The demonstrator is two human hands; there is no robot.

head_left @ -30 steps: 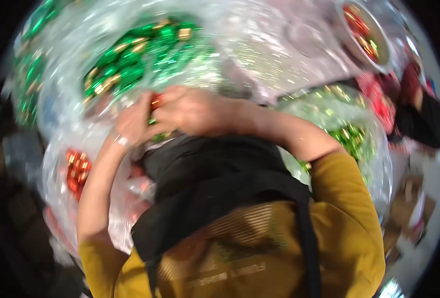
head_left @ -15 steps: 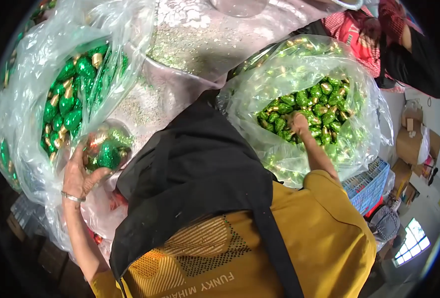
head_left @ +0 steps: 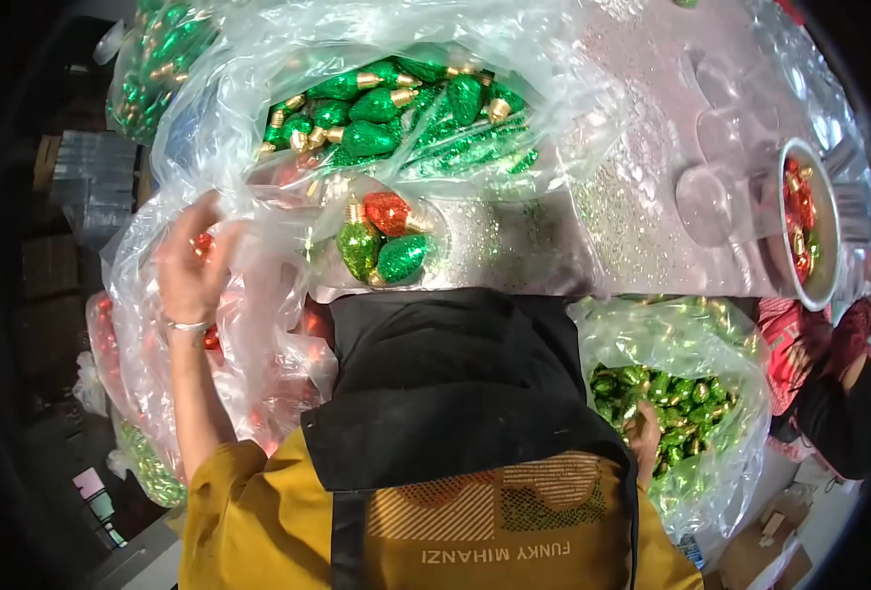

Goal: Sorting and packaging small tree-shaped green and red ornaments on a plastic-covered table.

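My left hand [head_left: 195, 270], fingers spread and a little blurred, is over a clear plastic bag [head_left: 278, 265] with red glittery bulb-shaped ornaments showing inside. Beside it on the table, a clear round container [head_left: 441, 236] bears three such bulbs: a red bulb [head_left: 387, 211], a light green bulb [head_left: 358, 248] and a dark green bulb [head_left: 402, 258]. On my right, my right hand [head_left: 644, 433] reaches into an open clear bag [head_left: 612, 329] of light green bulbs [head_left: 691, 408]. Its fingers are partly hidden, so I cannot tell whether they hold anything.
A large open bag [head_left: 563, 108] of dark green bulbs [head_left: 372, 138] lies across the far left of the glitter-strewn table [head_left: 642, 226]. Empty clear round containers [head_left: 703, 205] and a bowl [head_left: 829, 265] of mostly red bulbs stand at right. A person in red [head_left: 789, 344] sits beyond.
The view has swung left. My left hand has let go of the clear container, which now rests on the table, and is over the red bulbs' bag. My right hand stays in the light green bag.
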